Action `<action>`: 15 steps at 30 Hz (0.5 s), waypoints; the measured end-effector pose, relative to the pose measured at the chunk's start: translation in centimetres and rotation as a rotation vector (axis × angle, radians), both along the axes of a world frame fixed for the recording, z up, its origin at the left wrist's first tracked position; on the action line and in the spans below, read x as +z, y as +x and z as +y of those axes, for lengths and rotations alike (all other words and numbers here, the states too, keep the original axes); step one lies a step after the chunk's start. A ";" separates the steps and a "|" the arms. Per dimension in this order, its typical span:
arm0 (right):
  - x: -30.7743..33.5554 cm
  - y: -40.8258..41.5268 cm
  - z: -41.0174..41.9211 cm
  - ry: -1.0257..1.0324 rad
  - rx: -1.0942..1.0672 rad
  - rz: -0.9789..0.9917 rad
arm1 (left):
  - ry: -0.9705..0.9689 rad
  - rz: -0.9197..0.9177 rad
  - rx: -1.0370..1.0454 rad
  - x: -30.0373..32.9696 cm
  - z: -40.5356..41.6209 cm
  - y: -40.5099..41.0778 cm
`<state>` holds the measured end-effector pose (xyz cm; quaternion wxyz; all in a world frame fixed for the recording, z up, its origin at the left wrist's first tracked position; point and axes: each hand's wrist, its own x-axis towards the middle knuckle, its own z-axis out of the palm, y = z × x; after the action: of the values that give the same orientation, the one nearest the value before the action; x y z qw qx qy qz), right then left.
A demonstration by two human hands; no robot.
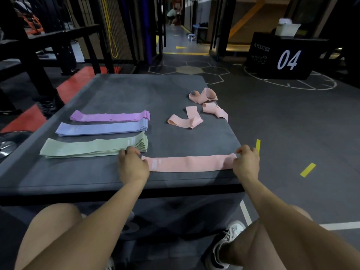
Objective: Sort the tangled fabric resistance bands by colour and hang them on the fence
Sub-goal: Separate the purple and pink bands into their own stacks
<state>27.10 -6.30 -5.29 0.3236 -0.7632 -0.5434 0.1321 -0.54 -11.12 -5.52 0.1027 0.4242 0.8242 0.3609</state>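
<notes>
Three sorted stacks are being kept on the left half of the dark grey padded counter [109, 90]: flat lilac-pink fabric bands [110, 116] farthest, flat periwinkle-blue fabric bands [101, 129] in the middle, flat sage-green fabric bands [93, 148] nearest.

A single flat peach fabric band [188, 163] is being pinched at both ends and held stretched along the near edge: the left hand [132, 165] is closed on its left end, just beside the green stack; the right hand [246, 162] is closed on its right end, at the counter's right edge.

Loose twisted peach fabric bands [198, 108] are lying unsorted, far right, one near the edge.

Handling, as judged: light, soft, limp, non-fragile; best taken at the folded ends.

Open room: bare counter centre and far side. The fence cannot be identified with certainty.
</notes>
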 end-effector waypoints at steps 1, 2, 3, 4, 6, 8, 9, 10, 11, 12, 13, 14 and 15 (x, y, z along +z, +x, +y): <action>0.0 0.0 0.1 0.023 0.029 -0.011 | 0.029 0.074 -0.045 0.3 -0.2 0.3; 0.0 -0.1 0.1 0.048 0.065 -0.026 | 0.062 0.130 -0.113 0.5 -0.3 0.7; -0.1 -0.2 0.1 0.070 0.108 -0.050 | 0.098 0.162 -0.195 0.5 -0.4 1.1; -0.1 -0.5 0.0 0.088 0.157 -0.088 | 0.123 0.178 -0.277 0.4 -0.4 1.5; -0.4 -0.9 -0.2 0.109 0.258 -0.170 | 0.142 0.184 -0.410 -0.1 -0.5 2.6; -0.9 -1.1 -0.4 0.119 0.310 -0.201 | 0.146 0.189 -0.519 -0.5 -0.5 3.5; -1.0 -0.9 -0.4 0.112 0.310 -0.207 | 0.122 0.200 -0.573 -0.6 -0.4 3.9; -1.1 -0.6 -0.5 0.097 0.299 -0.214 | 0.077 0.233 -0.627 -0.8 -0.2 4.3; -1.2 -0.2 -0.5 0.083 0.284 -0.222 | 0.011 0.283 -0.676 -1.0 0.0 4.6; -1.3 0.3 -0.6 0.078 0.270 -0.227 | -0.063 0.337 -0.707 -1.2 0.2 4.7; -1.4 0.7 -0.6 0.080 0.257 -0.228 | -0.130 0.378 -0.717 -1.4 0.3 4.8; -1.4 1.1 -0.6 0.085 0.248 -0.229 | -0.180 0.404 -0.715 -1.6 0.4 4.7; -1.5 1.4 -0.6 0.090 0.245 -0.232 | -0.209 0.414 -0.704 -1.7 0.3 4.7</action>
<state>28.47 -6.85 -6.78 0.2742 -0.6860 -0.6715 0.0571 4.12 -10.78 -7.26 0.0945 0.7306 0.6645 0.1255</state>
